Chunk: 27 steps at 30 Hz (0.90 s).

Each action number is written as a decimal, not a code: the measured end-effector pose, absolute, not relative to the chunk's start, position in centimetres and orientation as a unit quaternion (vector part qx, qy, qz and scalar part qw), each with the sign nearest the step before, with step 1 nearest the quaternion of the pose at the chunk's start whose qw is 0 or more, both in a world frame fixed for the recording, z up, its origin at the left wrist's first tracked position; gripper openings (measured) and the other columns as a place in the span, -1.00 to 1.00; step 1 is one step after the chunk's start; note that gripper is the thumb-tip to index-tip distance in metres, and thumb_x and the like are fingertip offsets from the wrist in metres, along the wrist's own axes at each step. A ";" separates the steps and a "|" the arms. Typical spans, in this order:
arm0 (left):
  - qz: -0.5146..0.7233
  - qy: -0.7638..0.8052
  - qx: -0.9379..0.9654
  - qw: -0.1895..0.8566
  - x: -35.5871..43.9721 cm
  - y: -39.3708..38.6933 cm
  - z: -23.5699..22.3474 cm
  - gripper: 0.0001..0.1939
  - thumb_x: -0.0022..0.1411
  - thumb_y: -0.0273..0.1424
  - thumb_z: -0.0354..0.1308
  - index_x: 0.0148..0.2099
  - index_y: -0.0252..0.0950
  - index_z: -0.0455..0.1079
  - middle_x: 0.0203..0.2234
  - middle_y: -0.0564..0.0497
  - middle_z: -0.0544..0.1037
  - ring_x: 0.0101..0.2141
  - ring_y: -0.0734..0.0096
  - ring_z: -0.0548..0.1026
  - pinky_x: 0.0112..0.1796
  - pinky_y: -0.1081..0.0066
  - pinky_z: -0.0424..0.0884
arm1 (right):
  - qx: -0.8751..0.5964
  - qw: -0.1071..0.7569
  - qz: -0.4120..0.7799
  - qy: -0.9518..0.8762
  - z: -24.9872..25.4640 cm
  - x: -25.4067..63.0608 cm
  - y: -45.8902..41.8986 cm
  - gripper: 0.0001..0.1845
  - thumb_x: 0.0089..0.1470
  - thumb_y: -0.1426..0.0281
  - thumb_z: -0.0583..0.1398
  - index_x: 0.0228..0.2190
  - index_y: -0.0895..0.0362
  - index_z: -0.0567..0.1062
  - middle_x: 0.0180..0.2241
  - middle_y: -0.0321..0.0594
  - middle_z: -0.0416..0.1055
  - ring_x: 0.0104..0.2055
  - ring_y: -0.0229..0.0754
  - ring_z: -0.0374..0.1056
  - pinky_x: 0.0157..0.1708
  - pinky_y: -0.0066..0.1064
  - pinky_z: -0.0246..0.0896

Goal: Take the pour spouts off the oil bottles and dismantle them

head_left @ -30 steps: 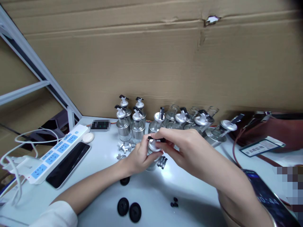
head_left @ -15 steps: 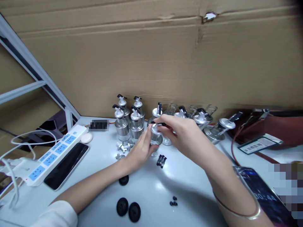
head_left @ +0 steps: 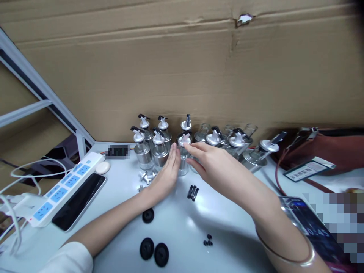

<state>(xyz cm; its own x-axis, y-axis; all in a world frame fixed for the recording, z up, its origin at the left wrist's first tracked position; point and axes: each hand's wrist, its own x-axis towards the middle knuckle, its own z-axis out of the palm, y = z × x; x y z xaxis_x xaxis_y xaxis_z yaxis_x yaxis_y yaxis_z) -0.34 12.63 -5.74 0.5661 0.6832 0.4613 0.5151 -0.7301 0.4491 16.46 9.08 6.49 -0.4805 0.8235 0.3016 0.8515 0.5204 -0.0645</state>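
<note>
Blue socket panels are seen on the white power strip [head_left: 66,189]; the bag [head_left: 341,151] is coloured reddish brown.

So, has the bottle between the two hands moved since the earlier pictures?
Yes, the bottle moved away, from beside the small black levers toward the cardboard.

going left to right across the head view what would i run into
white power strip with blue sockets → small dark box → left hand → right hand → rightmost silver-capped bottle → brown bag
</note>
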 end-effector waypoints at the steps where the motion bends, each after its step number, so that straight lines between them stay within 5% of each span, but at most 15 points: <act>1: 0.309 0.338 0.879 0.131 -0.3 12.7 -5.7 -0.27 0.32 -0.62 -0.34 0.31 -0.07 -0.70 0.29 0.12 -0.64 0.30 0.25 -0.43 0.27 0.06 -0.10 | -0.490 0.147 -0.051 -0.858 6.5 16.4 9.2 -0.68 0.18 0.47 0.11 -0.03 0.26 0.42 -0.06 0.04 0.44 -0.16 0.04 0.45 -0.22 -0.20 0.41; 9: 0.281 0.337 0.893 0.097 0.1 12.2 -3.7 -0.19 0.31 -0.54 -0.14 0.33 -0.22 -0.68 0.31 -0.13 -0.56 0.30 0.10 -0.38 0.24 0.00 0.00 | -0.497 0.137 -0.042 -0.856 6.3 16.8 9.1 -0.51 0.16 0.45 0.13 0.10 0.37 0.27 -0.04 0.12 0.43 -0.13 0.06 0.45 -0.23 -0.19 0.43; 12: 0.265 0.337 0.902 0.060 -0.9 11.0 -0.4 -0.25 0.31 -0.45 -0.05 0.36 -0.28 -0.45 0.33 -0.29 -0.30 0.30 0.04 -0.13 0.19 0.08 0.16 | -0.473 0.160 -0.021 -0.866 6.8 17.6 8.9 -0.54 0.14 0.43 0.15 0.08 0.27 0.32 -0.02 0.03 0.43 -0.10 0.02 0.45 -0.20 -0.22 0.43; 15: 0.315 0.334 0.887 -0.060 -3.1 10.8 3.3 -0.43 0.33 -0.43 -0.03 0.32 -0.18 -0.10 0.24 -0.22 0.11 0.23 0.13 0.13 0.16 0.07 0.19 | -0.455 0.214 -0.051 -0.863 7.7 18.8 8.6 -0.65 0.15 0.48 0.12 -0.02 0.22 0.42 -0.01 -0.05 0.43 -0.03 -0.03 0.40 -0.05 -0.23 0.36; 17: 0.330 0.375 0.854 -0.146 -5.0 11.7 4.9 -0.43 0.30 -0.35 0.05 0.30 -0.14 -0.04 0.24 -0.20 0.10 0.25 0.04 0.05 0.17 -0.03 0.10 | -0.461 0.242 -0.109 -0.847 8.1 19.7 8.6 -0.64 0.13 0.55 0.08 -0.03 0.24 0.44 0.05 -0.03 0.38 0.10 0.00 0.29 0.09 -0.15 0.22; 21: 0.306 0.433 0.827 -0.185 -8.3 15.1 4.9 0.00 0.07 0.08 0.14 0.36 -0.15 -0.31 0.30 -0.31 -0.13 0.28 -0.28 -0.21 0.11 -0.30 -0.09 | -0.501 0.206 -0.185 -0.820 7.6 21.3 9.4 -0.51 0.06 0.58 0.07 0.06 0.28 0.35 0.16 0.08 0.23 0.27 0.12 0.02 0.18 0.11 -0.02; 24: 0.303 0.398 0.852 -0.154 -9.1 17.0 3.5 0.09 0.03 0.16 0.11 0.36 -0.16 -0.43 0.29 -0.33 -0.16 0.27 -0.25 -0.17 0.12 -0.22 0.00 | -0.514 0.172 -0.177 -0.821 6.7 21.8 10.3 -0.50 0.04 0.60 0.06 0.06 0.26 0.34 0.09 0.10 0.32 0.18 0.11 0.19 0.16 0.14 -0.01; 27: 0.307 0.399 0.853 -0.136 -8.5 17.4 2.7 0.01 0.05 0.08 0.16 0.35 -0.11 -0.32 0.25 -0.26 -0.09 0.26 -0.14 -0.05 0.13 -0.09 0.11 | -0.517 0.170 -0.179 -0.820 6.2 21.7 10.7 -0.52 0.05 0.58 0.07 0.04 0.24 0.35 0.07 0.09 0.35 0.11 0.11 0.29 0.14 0.15 0.00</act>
